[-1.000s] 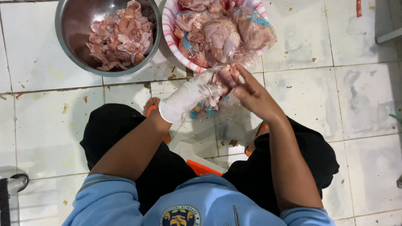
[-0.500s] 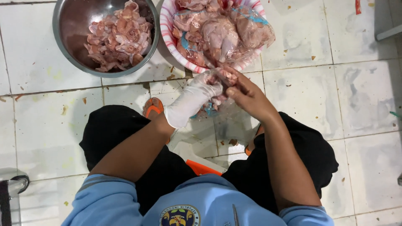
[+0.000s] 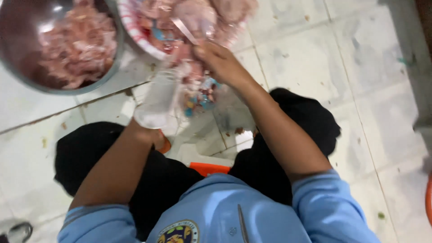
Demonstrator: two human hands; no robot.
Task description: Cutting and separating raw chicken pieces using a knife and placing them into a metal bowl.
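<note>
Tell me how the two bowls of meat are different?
The metal bowl is plain shiny grey, but the patterned bowl has a red and white rim. The metal bowl sits apart from the hands, while the right hand and gloved left hand work at the patterned bowl. Both hold pink raw meat on the tiled floor.

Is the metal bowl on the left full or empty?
Partly full: the metal bowl holds a pile of pink raw meat, bare metal showing beside it.

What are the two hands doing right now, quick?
Left hand: in a white glove, on the raw meat piece; the blur hides whether it grips.
Right hand: bare, fingers closed on the same meat piece, a thin blade sticking out above it.
</note>
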